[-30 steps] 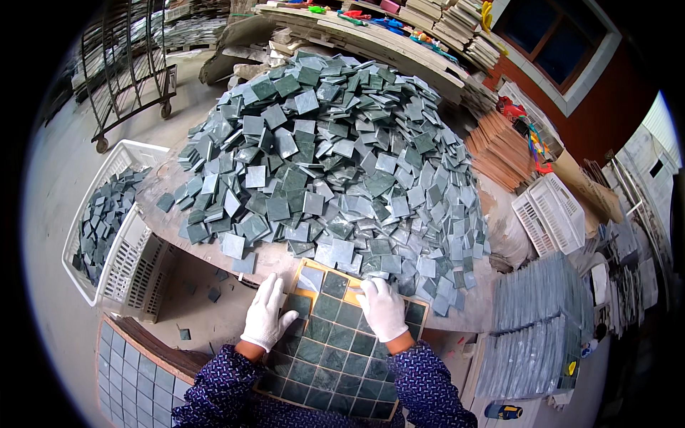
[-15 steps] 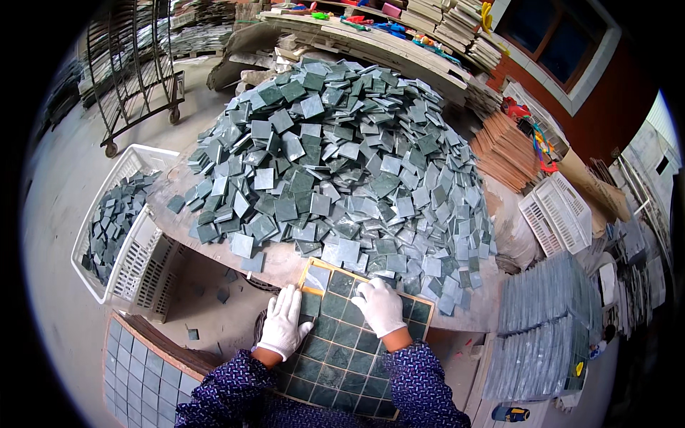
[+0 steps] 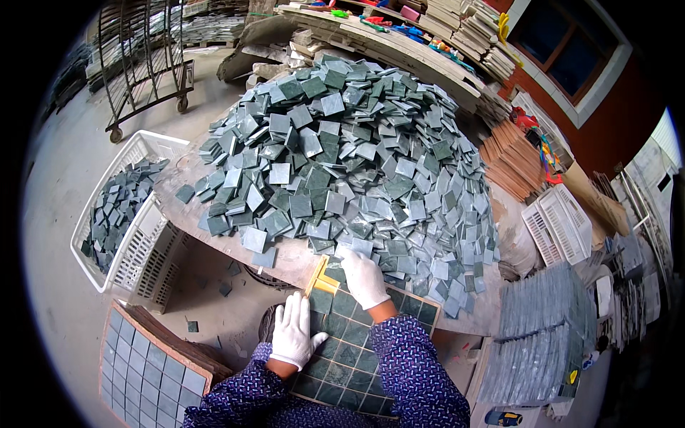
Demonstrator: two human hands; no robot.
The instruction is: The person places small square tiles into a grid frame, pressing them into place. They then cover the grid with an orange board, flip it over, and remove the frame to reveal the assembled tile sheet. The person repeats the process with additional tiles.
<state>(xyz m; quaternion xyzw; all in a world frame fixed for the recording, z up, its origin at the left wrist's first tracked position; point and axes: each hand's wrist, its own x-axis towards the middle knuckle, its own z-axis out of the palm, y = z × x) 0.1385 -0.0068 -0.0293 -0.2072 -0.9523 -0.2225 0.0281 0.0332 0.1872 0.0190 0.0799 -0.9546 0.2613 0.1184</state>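
Two gloved hands — left hand (image 3: 296,332) flat, fingers spread on one tile grid (image 3: 349,349), right hand (image 3: 362,277) fingers together, touching heaped loose tiles (image 3: 342,157) — one white basket (image 3: 139,214) beside bench (image 3: 285,258).

A white-gloved left hand (image 3: 296,332) lies flat on a yellow-framed grid tray of square dark green tiles (image 3: 341,357). The white-gloved right hand (image 3: 364,278) reaches to the near edge of a big heap of loose green-grey square tiles (image 3: 342,150) on the tabletop (image 3: 285,258). A white plastic basket (image 3: 132,235) of tiles stands at the left.
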